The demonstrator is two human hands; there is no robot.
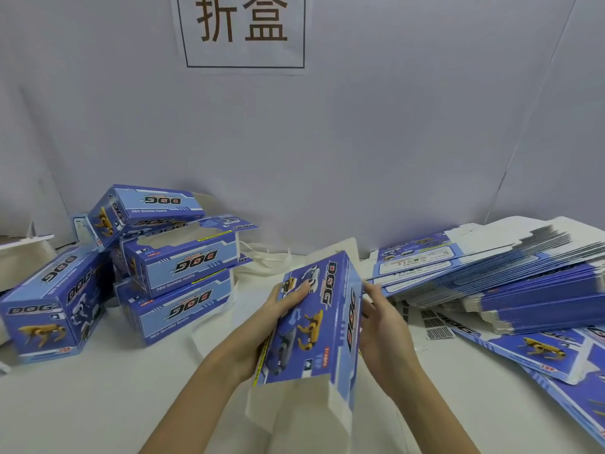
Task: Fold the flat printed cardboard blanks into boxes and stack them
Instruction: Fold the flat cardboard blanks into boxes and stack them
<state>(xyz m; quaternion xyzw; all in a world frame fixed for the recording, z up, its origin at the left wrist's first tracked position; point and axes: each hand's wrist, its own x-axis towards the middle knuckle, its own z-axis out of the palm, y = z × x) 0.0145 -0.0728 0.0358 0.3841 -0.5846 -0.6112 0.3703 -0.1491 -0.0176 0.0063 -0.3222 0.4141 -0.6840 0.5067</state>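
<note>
Landmark is the box you're holding [314,319], blue printed, half-formed, mid-table, its white end flaps [294,411] open and pointing toward you.

Far left of it: one folded box [49,309] lying on the white table [114,404]. Between that one and your box: a pile of folded boxes [176,267], three high, the top one [140,208] tilted and leaning off to the left, the middle one with a window cutout facing up.

Your left hand [278,309] grips the held box's left side, fingers curled over the printed top face, thumb hidden underneath. Your right hand [383,319] is against the box's right edge, fingers bent round it; how firm the grip is, cannot tell.

Right of your box: a big slumped stack of flat blanks [491,280], more loose blanks [540,352] spread in front of it toward you.

Behind your box, up on the grey wall: white sign [242,31] with two characters.
</note>
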